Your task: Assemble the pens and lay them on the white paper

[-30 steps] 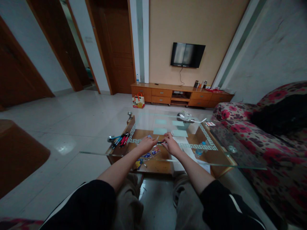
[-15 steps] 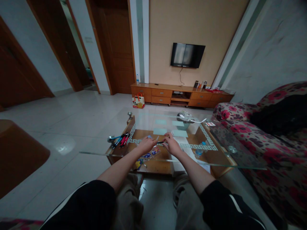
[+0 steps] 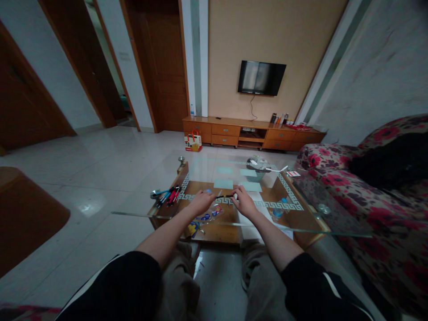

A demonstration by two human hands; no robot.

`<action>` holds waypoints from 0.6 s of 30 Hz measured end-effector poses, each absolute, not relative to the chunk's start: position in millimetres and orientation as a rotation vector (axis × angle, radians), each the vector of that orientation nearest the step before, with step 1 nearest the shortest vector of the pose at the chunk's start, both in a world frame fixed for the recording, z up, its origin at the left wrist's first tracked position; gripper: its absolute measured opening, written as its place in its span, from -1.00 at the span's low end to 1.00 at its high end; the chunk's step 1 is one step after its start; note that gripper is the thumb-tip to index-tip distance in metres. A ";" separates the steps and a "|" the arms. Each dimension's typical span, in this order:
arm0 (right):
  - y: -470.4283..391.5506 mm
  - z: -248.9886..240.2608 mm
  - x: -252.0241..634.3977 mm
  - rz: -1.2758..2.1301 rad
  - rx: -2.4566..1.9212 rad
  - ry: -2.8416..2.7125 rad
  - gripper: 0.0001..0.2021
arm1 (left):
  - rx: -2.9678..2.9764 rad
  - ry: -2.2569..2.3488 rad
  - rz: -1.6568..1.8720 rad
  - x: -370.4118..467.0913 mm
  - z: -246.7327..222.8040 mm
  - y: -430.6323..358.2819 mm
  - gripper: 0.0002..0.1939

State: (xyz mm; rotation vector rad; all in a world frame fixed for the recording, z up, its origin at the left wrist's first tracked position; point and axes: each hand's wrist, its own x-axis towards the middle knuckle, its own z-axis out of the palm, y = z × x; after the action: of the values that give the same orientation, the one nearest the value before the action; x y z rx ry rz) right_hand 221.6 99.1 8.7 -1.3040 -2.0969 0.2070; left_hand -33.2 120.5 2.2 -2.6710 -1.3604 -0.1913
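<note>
A thin black pen (image 3: 224, 196) is held level between my two hands above the glass table. My left hand (image 3: 203, 201) pinches its left end, and my right hand (image 3: 243, 202) grips its right end, where something small and whitish shows by the fingers. Just below my left hand lies a clear plastic wrapper (image 3: 210, 215) with blue and red marks. Several blue, black and red pens (image 3: 170, 196) lie in a pile at the table's left side.
The glass table (image 3: 230, 225) also bears a basket (image 3: 257, 174) and a card (image 3: 293, 173). A bottle with a blue cap (image 3: 277, 211) is at the right. Beneath my left forearm is a yellow and blue packet (image 3: 193, 228). A flowered sofa (image 3: 384, 214) stands right.
My hands have moved slightly apart, and the dark pen now spans level between them, with more of its length showing. The pile of pens has not moved.
</note>
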 end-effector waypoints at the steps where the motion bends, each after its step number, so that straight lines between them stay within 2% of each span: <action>1: 99.0 8.3 223.6 0.200 -1.318 -2.088 -0.85 | -2.663 -1.366 -0.195 -33.9 2.1 120.5 -0.79; 18: 102.5 4.0 231.1 0.150 -1.359 -2.084 -0.82 | -2.660 -1.374 -0.214 -33.5 5.0 117.9 -0.81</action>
State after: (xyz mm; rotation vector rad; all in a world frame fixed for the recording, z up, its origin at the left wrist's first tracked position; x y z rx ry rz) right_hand 231.1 102.5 4.0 -1.3586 -2.0839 0.1496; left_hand -33.5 117.9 5.0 -2.6598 -1.3735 -0.2144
